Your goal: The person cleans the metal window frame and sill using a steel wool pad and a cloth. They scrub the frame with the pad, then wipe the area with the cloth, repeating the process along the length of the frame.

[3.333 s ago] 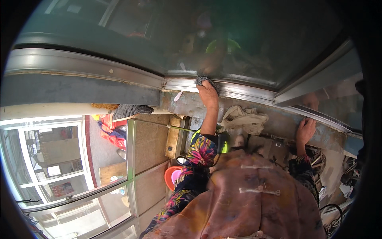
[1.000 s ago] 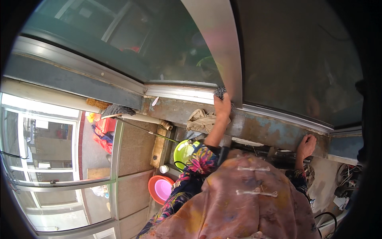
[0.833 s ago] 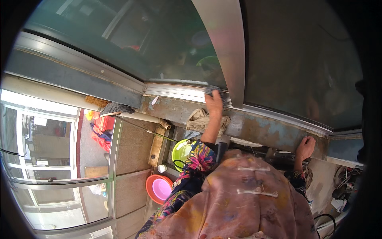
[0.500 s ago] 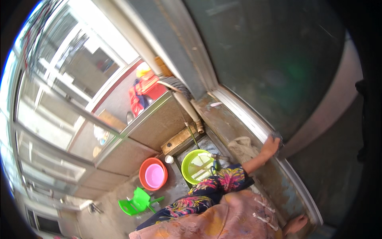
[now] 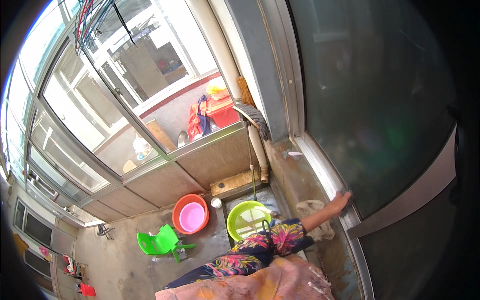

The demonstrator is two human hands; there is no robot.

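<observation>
My left hand (image 5: pixel 339 204) reaches right in a floral sleeve, its fingers closed around a dark grey wad (image 5: pixel 346 206), perhaps a rag or scouring pad. The wad rests against the silver metal frame (image 5: pixel 327 177) at the edge of a dark glass panel (image 5: pixel 370 100). Below the forearm, a pale, crumpled cloth (image 5: pixel 324 230) lies on the worn ledge. Near my sleeve stands a lime-green basin (image 5: pixel 231 224) with water in it. My right hand is out of view.
An orange basin (image 5: pixel 179 215) with a pink basin (image 5: pixel 192 217) inside stands beside a white cup (image 5: pixel 216 202). A green child's chair (image 5: pixel 162 241) is further left. A mop (image 5: pixel 254 120) and broom (image 5: pixel 244 92) lean by the pipe (image 5: pixel 257 150). Windows line the left.
The view has swung, shifting the windows and pipe rightward in the picture. My right hand, seen at lower right before, has left view. My left hand still holds the wad at the frame.
</observation>
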